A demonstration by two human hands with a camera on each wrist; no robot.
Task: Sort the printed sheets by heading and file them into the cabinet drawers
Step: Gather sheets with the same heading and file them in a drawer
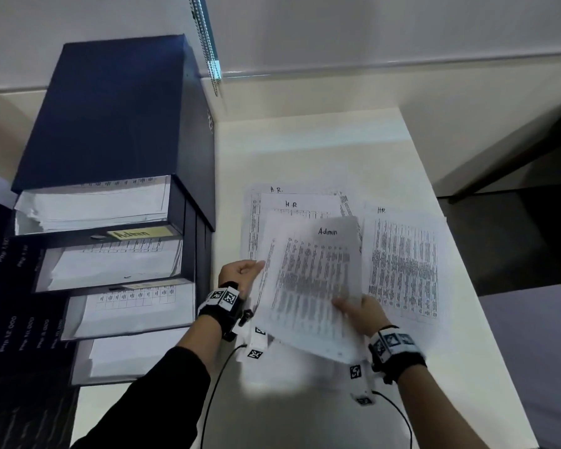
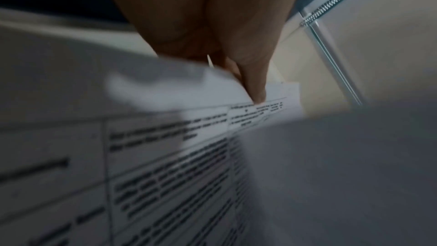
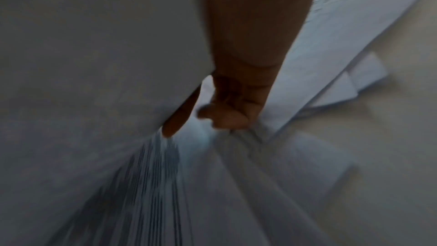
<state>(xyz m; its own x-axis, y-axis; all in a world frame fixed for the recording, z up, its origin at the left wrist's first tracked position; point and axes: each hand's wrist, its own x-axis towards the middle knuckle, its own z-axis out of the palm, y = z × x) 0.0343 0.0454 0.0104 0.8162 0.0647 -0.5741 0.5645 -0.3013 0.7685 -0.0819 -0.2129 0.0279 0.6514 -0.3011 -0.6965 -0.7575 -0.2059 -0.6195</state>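
Observation:
A printed sheet headed "Admin" (image 1: 308, 280) is lifted and tilted over the white table (image 1: 305, 147). My left hand (image 1: 240, 272) pinches its left edge, seen close in the left wrist view (image 2: 250, 85). At its lower right, my right hand (image 1: 358, 311) pinches it between thumb and fingers (image 3: 224, 115). Beneath lie an "A.R." sheet (image 1: 256, 202), an "H.R" sheet (image 1: 302, 207) and an "HR" sheet (image 1: 402, 260). To the left stands the dark blue cabinet (image 1: 110, 108). Its drawers are pulled out in steps, papers inside. A yellow "Admin" label (image 1: 136, 233) sits above the second drawer (image 1: 110, 264).
A bead chain (image 1: 208, 43) hangs behind the cabinet against the wall. The table's right edge (image 1: 460, 254) drops to a dark floor. Black cables (image 1: 214, 384) trail from both wrist cameras. A dark printed board (image 1: 13, 319) leans left of the drawers.

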